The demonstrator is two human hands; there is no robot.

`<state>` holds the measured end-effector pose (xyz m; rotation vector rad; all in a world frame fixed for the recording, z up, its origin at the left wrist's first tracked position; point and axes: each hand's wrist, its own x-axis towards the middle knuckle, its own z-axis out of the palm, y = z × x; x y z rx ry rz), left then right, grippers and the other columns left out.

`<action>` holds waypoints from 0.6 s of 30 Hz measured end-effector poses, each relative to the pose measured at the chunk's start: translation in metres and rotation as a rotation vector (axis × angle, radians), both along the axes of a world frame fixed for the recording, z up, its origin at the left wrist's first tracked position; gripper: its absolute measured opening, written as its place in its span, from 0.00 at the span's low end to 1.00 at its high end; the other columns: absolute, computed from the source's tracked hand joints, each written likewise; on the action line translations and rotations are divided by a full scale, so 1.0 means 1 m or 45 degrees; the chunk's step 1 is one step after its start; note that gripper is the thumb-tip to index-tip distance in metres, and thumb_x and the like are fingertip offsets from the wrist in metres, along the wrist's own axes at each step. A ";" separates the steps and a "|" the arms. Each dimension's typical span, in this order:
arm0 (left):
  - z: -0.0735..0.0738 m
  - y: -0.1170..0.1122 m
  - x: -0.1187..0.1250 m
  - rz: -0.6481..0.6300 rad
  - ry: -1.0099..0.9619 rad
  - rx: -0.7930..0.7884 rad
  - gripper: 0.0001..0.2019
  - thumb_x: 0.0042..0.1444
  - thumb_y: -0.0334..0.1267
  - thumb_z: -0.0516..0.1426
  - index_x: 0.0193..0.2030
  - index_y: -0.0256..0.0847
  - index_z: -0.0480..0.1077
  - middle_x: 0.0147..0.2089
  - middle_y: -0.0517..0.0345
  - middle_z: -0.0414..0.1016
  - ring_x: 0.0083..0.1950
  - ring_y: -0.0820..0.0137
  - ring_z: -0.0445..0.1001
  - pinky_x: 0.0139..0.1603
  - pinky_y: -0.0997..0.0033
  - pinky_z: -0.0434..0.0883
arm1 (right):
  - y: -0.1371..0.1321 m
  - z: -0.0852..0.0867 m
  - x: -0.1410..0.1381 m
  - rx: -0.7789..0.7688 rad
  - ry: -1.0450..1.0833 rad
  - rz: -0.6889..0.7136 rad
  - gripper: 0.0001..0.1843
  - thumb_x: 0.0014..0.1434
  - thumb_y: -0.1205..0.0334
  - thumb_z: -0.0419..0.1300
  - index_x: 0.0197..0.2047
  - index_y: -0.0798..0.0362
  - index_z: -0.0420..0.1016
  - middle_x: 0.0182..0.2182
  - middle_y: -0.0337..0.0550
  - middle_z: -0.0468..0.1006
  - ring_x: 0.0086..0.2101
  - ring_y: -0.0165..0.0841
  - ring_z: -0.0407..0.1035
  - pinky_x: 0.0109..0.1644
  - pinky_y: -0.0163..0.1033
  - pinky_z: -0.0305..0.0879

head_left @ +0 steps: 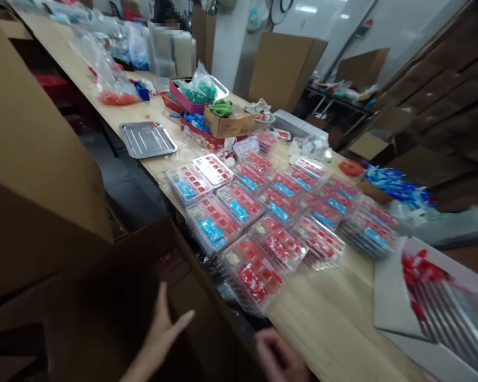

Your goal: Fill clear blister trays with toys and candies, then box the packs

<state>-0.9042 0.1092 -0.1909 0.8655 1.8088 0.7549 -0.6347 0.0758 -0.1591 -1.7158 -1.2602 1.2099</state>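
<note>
My left hand (pixel 164 328) is low at the bottom, fingers stretched out and apart, over a brown cardboard box (pixel 103 297) beside the table; it holds nothing. My right hand (pixel 279 356) sits at the near table edge with its fingers curled inward; whether it holds anything is hidden. Just beyond both hands lie several clear plastic packs of red pieces (pixel 258 273), stacked in rows across the wooden table (pixel 330 318).
A metal tray (pixel 147 139) lies further up the table. Boxes and bags of coloured parts (pixel 201 91) stand behind it. A white box with red pieces (pixel 434 297) is at the right. Large cardboard sheets (pixel 27 159) lean at the left. A person sits far back.
</note>
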 end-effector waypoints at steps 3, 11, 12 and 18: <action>0.038 0.034 0.100 0.116 -0.780 -0.025 0.53 0.41 0.55 0.64 0.69 0.47 0.39 0.70 0.50 0.49 0.70 0.55 0.48 0.67 0.59 0.55 | 0.085 0.078 0.051 0.598 -0.440 -0.109 0.10 0.56 0.54 0.58 0.36 0.50 0.75 0.30 0.42 0.75 0.33 0.36 0.68 0.39 0.39 0.64; 0.071 0.077 0.157 0.557 -1.016 -0.082 0.41 0.35 0.37 0.67 0.58 0.46 0.56 0.51 0.49 0.72 0.49 0.58 0.74 0.49 0.59 0.72 | 0.199 0.076 0.035 0.811 -1.116 0.608 0.09 0.60 0.64 0.53 0.36 0.54 0.75 0.35 0.47 0.74 0.39 0.38 0.65 0.46 0.43 0.63; 0.071 0.075 0.157 0.559 -1.006 -0.084 0.40 0.34 0.36 0.67 0.57 0.46 0.57 0.50 0.50 0.73 0.48 0.59 0.74 0.48 0.60 0.72 | 0.199 0.075 0.034 0.817 -1.152 0.609 0.09 0.60 0.65 0.53 0.35 0.53 0.75 0.35 0.47 0.74 0.39 0.38 0.65 0.45 0.43 0.62; 0.067 0.050 0.143 0.556 -1.160 -0.029 0.39 0.35 0.31 0.62 0.59 0.45 0.56 0.47 0.52 0.75 0.46 0.61 0.75 0.47 0.61 0.72 | 0.152 0.088 0.027 0.868 -0.942 0.593 0.11 0.63 0.63 0.50 0.39 0.53 0.74 0.35 0.46 0.75 0.38 0.37 0.67 0.45 0.42 0.62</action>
